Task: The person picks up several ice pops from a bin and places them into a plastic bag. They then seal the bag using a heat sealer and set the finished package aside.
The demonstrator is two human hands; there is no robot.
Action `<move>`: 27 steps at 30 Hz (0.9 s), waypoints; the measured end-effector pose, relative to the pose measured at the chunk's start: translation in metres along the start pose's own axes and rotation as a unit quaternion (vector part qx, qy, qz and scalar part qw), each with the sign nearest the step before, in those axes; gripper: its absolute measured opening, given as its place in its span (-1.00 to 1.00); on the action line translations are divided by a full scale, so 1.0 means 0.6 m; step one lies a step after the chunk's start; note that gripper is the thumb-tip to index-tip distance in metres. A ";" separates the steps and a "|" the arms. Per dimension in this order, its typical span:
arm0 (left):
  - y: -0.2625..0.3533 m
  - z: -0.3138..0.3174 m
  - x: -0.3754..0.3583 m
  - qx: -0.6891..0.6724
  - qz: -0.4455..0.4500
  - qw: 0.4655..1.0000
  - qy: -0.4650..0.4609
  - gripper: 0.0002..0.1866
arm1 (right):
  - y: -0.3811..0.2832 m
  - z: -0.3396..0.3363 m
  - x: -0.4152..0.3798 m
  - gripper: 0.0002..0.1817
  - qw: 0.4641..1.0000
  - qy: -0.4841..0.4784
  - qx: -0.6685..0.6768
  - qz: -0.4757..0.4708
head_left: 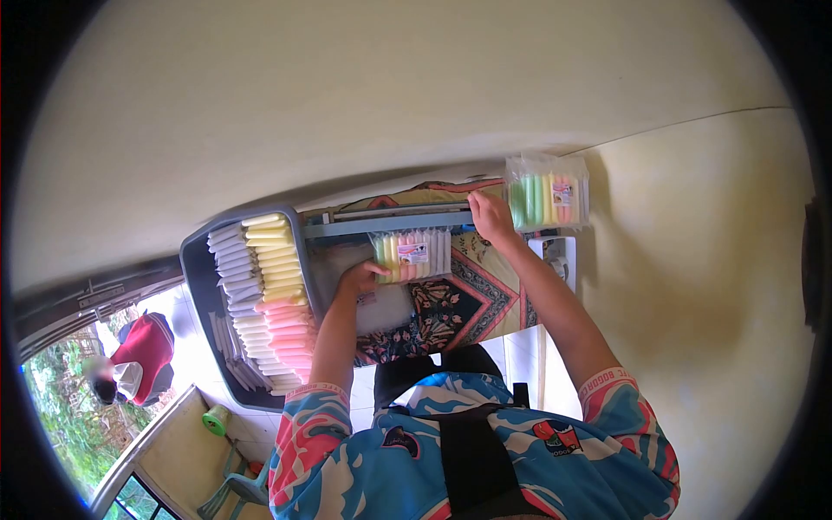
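My left hand [362,276] grips the left edge of a clear plastic bag of pastel sticks [413,255], with green, yellow, pink and whitish ones side by side and a small printed label. The bag's top edge lies against a long blue-grey bar [381,224] that runs across the table. My right hand [491,217] is closed at the right end of this bar, fingers curled over it. Just beyond that hand stands another filled bag [548,198] with green, yellow and pink sticks and a label.
To the left, a grey tub [305,277] holds rows of purple, yellow, pink and whitish sticks. A patterned cloth [472,299] covers the table, against a wall [390,95]. A white object [559,256] sits at right. A person in red [147,351] is outside at left, near a green chair [247,487].
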State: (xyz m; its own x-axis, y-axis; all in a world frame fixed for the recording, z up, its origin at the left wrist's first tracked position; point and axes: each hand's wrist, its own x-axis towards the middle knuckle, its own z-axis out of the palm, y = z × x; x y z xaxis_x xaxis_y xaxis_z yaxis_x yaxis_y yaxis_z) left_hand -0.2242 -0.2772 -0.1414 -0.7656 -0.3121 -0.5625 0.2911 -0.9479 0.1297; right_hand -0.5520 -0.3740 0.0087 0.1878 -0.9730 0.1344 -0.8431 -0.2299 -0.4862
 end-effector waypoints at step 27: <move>0.006 0.032 -0.013 -0.014 0.009 1.000 0.014 -0.41 | 0.001 -0.001 0.000 -0.76 1.000 -0.004 0.002 0.001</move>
State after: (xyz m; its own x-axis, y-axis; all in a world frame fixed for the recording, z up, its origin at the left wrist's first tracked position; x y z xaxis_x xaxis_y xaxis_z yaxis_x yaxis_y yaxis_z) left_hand -0.2281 -0.2794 -0.1206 -0.7444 -0.3264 -0.5825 0.3206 -0.9400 0.1169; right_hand -0.5528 -0.3740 0.0091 0.1892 -0.9738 0.1262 -0.8421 -0.2270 -0.4893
